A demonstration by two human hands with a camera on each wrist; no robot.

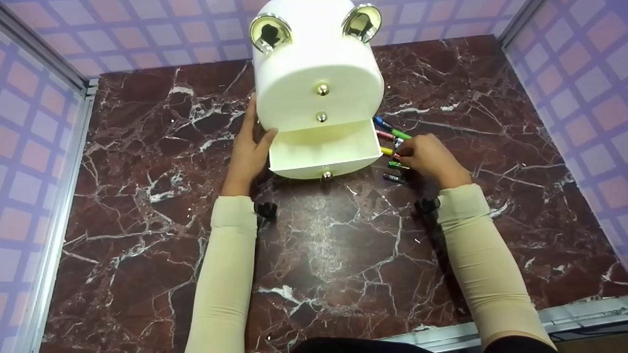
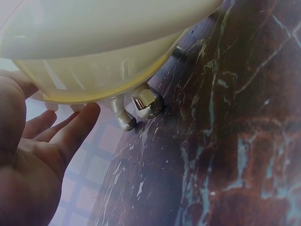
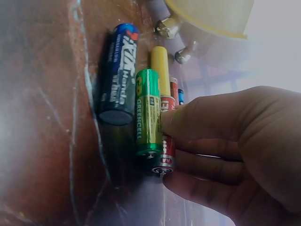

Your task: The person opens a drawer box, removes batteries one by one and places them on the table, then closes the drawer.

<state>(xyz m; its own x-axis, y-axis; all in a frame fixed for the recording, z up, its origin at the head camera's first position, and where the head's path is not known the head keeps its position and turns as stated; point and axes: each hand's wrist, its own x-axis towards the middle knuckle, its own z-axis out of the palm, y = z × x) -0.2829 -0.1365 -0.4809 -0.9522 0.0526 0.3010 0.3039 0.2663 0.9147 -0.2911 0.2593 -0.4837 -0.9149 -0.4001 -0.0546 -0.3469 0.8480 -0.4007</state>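
Note:
A white rounded drawer cabinet [image 1: 319, 73] has its lowest drawer [image 1: 304, 172] pulled out; no contents show inside it. My left hand [image 1: 245, 154] rests against its left side, with fairly straight fingers and the thumb at the front edge. To the right of the drawer, my right hand [image 1: 431, 157] pinches a red AA battery [image 3: 168, 153] between thumb and fingers. A green battery [image 3: 148, 113] is right beside it. Nearer the front lies a dark blue-black battery [image 3: 118, 75]. Part of a yellow cylinder [image 3: 160, 70] shows behind the green one.
More slim cylinders, among them a blue one [image 1: 382, 122] and a bright green one [image 1: 401, 134], lie along the cabinet's right side. Gold knobs [image 1: 322, 89] stick out from the drawer fronts. Checked walls [image 1: 162, 34] bound the dark red marbled table [image 1: 333, 274].

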